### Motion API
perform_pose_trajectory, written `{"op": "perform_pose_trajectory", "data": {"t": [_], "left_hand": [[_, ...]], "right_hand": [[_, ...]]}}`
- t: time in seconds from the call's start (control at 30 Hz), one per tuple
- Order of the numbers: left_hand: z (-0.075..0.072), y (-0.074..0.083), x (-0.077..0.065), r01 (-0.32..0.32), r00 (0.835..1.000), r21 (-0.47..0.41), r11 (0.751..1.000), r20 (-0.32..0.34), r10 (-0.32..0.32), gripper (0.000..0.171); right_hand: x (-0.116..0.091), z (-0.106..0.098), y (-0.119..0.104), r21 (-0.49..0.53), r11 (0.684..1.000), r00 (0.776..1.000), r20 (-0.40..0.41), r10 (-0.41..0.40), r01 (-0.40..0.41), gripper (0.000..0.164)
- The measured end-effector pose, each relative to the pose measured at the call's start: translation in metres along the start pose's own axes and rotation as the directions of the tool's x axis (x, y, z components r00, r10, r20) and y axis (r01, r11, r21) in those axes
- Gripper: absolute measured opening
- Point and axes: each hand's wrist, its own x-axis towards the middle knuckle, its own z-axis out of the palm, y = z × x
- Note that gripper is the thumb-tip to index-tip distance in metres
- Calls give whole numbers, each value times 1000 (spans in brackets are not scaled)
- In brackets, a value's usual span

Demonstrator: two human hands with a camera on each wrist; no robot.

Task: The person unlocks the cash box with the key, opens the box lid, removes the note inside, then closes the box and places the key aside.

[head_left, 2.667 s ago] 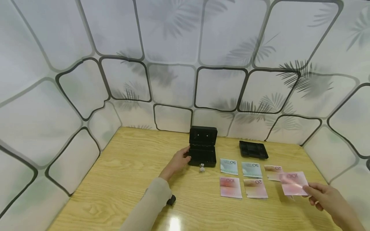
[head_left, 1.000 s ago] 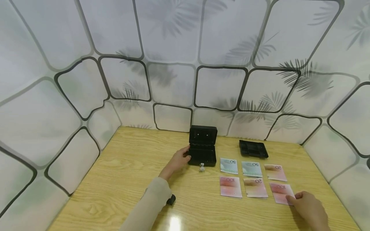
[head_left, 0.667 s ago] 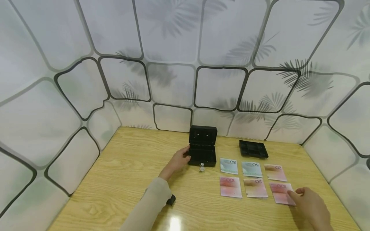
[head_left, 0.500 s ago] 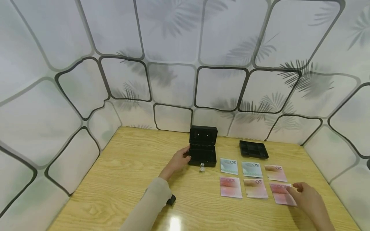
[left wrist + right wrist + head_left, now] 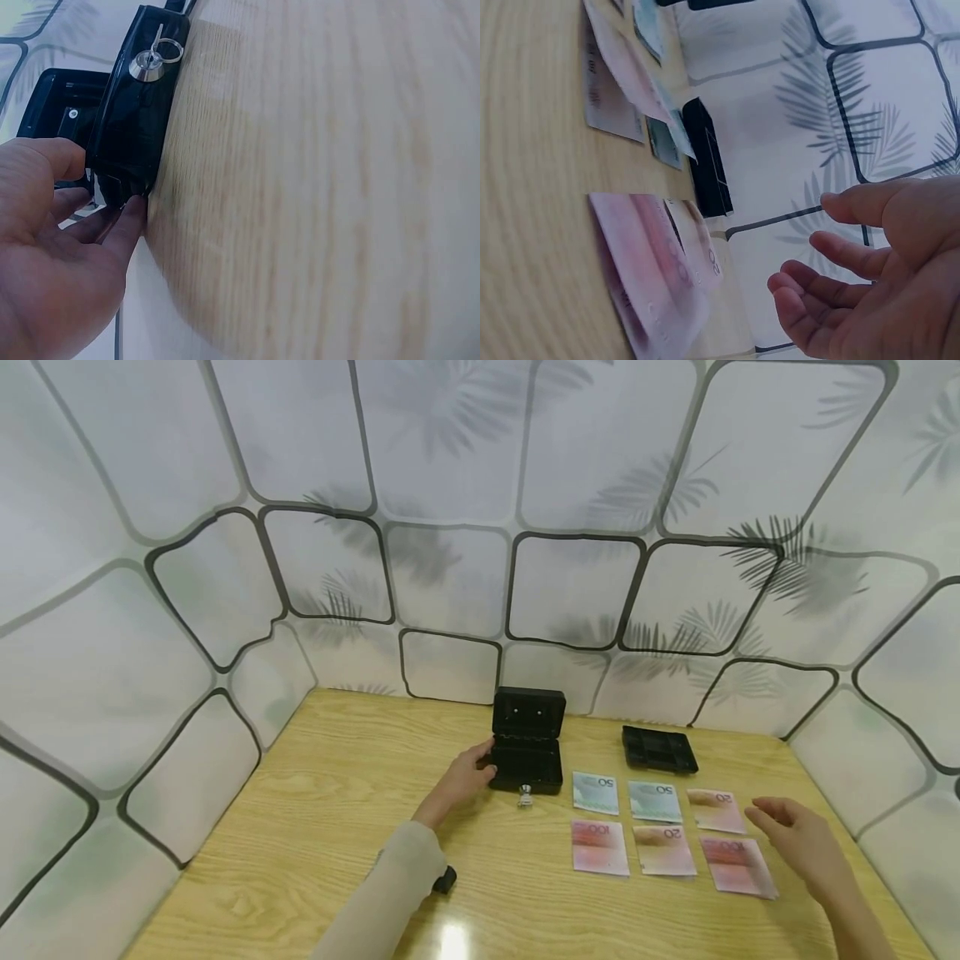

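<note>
My left hand point(image 5: 463, 777) grips the left side of a black cash box point(image 5: 527, 768), its thumb at the rim and its fingers along the outer wall. The box's lid point(image 5: 528, 712) is raised, and a key point(image 5: 156, 41) sits in the front lock point(image 5: 146, 67). Over at the right, my right hand point(image 5: 804, 843) is in the air with loosely bent fingers and nothing in them. Nearest to it lie a red 100 banknote point(image 5: 738, 865) and an orange-pink 20 banknote point(image 5: 716, 810); both look folded in the right wrist view.
Two green 50 notes point(image 5: 596, 792) lie right of the box. In front of them are another 100 note point(image 5: 600, 847) and another 20 note point(image 5: 664, 850). A black compartment tray point(image 5: 660, 749) lies behind the notes. Patterned walls point(image 5: 450, 577) enclose the wooden table point(image 5: 360, 735).
My right hand has laid the 100 note down in the front row, let go of it, and moved up and away to the right. My left hand stays at the box.
</note>
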Motion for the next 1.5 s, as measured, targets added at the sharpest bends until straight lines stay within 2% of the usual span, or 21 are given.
{"op": "perform_pose_trajectory", "data": {"t": [0.13,0.23,0.57,0.7,1.0,1.27,1.5], "left_hand": [[0,-1,1,-3,1000,2,1000,0,3,59],[0,0,1,-3,1000,5,1000,0,3,59],[1,-1,2,-1,1000,3,1000,-2,1,59],[1,-2,3,-5,1000,8,1000,1,5,59],[1,-3,3,-3,1000,4,1000,10,3,59],[1,-2,2,-8,1000,0,1000,-1,8,59],[1,-3,3,-13,1000,-1,1000,-2,13,59]], "right_hand": [[11,-4,0,133,991,999,42,28,-34,66],[19,-4,1,176,984,999,49,19,-28,67],[59,-2,5,295,952,993,58,-104,83,57],[75,-2,7,287,955,991,90,-98,69,58],[102,5,8,198,979,984,160,-79,46,56],[125,16,12,197,979,978,187,-96,59,52],[136,24,13,202,978,977,196,-85,45,50]]}}
